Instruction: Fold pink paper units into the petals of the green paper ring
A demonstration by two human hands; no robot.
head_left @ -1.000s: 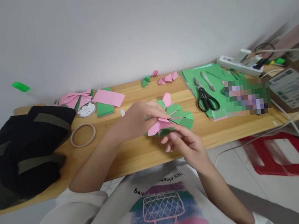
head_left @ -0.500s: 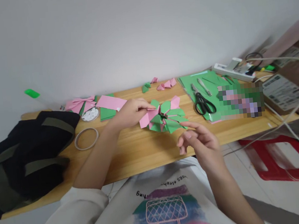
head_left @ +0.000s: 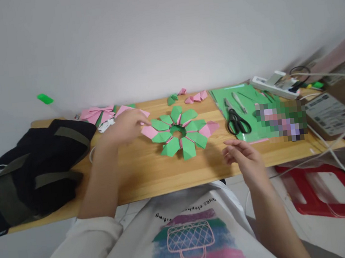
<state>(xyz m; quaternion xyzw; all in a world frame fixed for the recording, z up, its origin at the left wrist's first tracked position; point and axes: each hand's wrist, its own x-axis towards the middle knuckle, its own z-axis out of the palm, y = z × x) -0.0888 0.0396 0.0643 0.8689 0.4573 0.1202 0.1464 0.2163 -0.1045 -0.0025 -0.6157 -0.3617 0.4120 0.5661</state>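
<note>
A ring of folded green and pink paper petals (head_left: 170, 146) lies open on the wooden table, with a round hole in its middle. My left hand (head_left: 126, 126) is just left of the ring, over a pink sheet (head_left: 142, 112); it is blurred, so its fingers cannot be made out well. To the right of the ring my right hand (head_left: 242, 156) hovers near the table's front edge, holding nothing, its fingers loosely bent and apart.
Black scissors (head_left: 238, 123) and a cutter (head_left: 239, 102) rest on green paper (head_left: 254, 130) at the right. Small folded pieces (head_left: 197, 97) lie at the back. A black bag (head_left: 50, 166) covers the left end; a power strip (head_left: 274, 87) and box (head_left: 327, 108) are far right.
The paper ring has been let go and spread into a flatter, rounder shape. My left hand has moved away to the left, my right hand a little to the right.
</note>
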